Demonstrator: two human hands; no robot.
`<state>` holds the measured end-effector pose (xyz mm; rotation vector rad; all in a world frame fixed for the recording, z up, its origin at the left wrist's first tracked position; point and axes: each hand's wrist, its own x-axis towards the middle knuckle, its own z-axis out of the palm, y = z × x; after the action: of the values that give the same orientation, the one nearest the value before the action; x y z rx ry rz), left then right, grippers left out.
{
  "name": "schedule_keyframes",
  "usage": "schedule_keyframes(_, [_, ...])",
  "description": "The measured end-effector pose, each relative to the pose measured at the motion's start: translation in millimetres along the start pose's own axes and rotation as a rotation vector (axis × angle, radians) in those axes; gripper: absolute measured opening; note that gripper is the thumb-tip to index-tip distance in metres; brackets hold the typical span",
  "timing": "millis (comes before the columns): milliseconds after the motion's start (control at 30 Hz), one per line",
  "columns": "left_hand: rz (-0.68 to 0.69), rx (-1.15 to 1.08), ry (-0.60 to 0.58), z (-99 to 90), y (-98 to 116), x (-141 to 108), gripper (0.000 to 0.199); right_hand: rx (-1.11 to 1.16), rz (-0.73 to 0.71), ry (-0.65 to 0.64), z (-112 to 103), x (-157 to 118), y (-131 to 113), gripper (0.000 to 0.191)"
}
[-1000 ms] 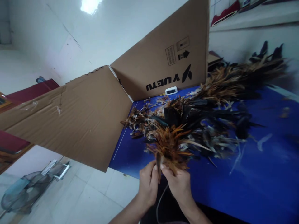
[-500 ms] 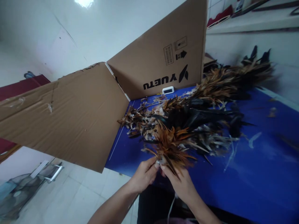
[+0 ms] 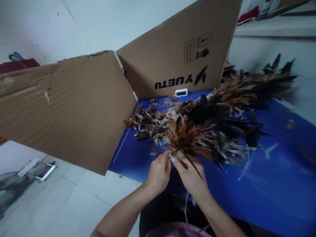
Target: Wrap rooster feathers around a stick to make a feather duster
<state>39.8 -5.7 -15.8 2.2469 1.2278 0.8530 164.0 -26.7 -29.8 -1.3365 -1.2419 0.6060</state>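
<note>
A: Hands, state?
B: Left hand pinched on the pale base of a brown feather bunch. Right hand clamped on the same base, just beside it. Whether the fingertips touch each other: cannot tell.
A: Position of the bunch?
B: Over the near edge of the blue table, plumes fanned toward the far side. One thin dark feather slants nearward across the right hand.
A: Behind it?
B: A loose feather pile, mixed brown, white and black, spreading left and right. Farther right, a long sheaf of tan and black feathers.
A: Surroundings?
B: Left, a plain cardboard panel; far side, a printed panel, its lettering upside down. At its foot, a small white device. Pale cord hanging below the right hand.
</note>
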Motion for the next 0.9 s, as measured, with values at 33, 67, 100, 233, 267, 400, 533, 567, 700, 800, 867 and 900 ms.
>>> schedule_keyframes(33, [0.001, 0.026, 0.015, 1.6, 0.1, 0.8, 0.031, -0.002, -0.021, -0.005, 0.0, 3.2, -1.3, 0.019])
schedule_keyframes(67, [-0.001, 0.046, 0.032, 3.1, 0.8, 1.2, 0.030, -0.003, -0.038, -0.005, 0.2, 6.1, -2.5, 0.019])
schedule_keyframes(100, [-0.006, 0.058, 0.048, 4.2, 1.9, 1.1, 0.030, -0.005, -0.042, 0.003, 0.6, 8.4, -3.5, 0.019])
schedule_keyframes(233, [-0.002, -0.017, 0.065, 3.2, 9.7, -2.5, 0.025, -0.016, 0.032, 0.081, 3.6, 11.5, -7.1, 0.013])
schedule_keyframes(267, [0.006, -0.056, 0.063, 1.5, 11.7, -3.6, 0.024, -0.026, 0.059, 0.099, 4.6, 11.0, -7.7, 0.013])
schedule_keyframes(400, [-0.090, -0.287, 0.021, -6.7, 15.4, -5.3, 0.024, 0.003, 0.167, 0.124, 8.9, 7.2, -8.5, 0.017])
schedule_keyframes(533, [-0.421, -0.764, -0.125, -12.7, 11.6, 1.2, 0.027, 0.092, 0.237, 0.145, 12.4, 3.0, -5.1, 0.020])
schedule_keyframes(567, [-0.472, -0.895, -0.189, -14.3, 10.2, 3.6, 0.027, 0.090, 0.250, 0.145, 12.5, 2.0, -3.5, 0.021])
schedule_keyframes(700, [-0.506, -1.136, -0.380, -19.3, 4.2, 9.8, 0.026, 0.068, 0.270, 0.037, 6.6, 0.3, 4.0, 0.026])
schedule_keyframes(800, [-0.403, -0.911, -0.269, -17.6, 0.8, 7.4, 0.028, 0.023, 0.242, -0.131, -2.9, 3.4, 6.9, 0.026])
schedule_keyframes(867, [-0.281, -0.683, -0.175, -13.5, -0.2, 3.2, 0.028, -0.062, 0.192, -0.216, -9.0, 6.3, 6.5, 0.028])
schedule_keyframes(900, [-0.229, -0.586, -0.139, -10.9, -0.3, 0.7, 0.029, -0.118, 0.178, -0.231, -11.3, 7.2, 5.7, 0.029])
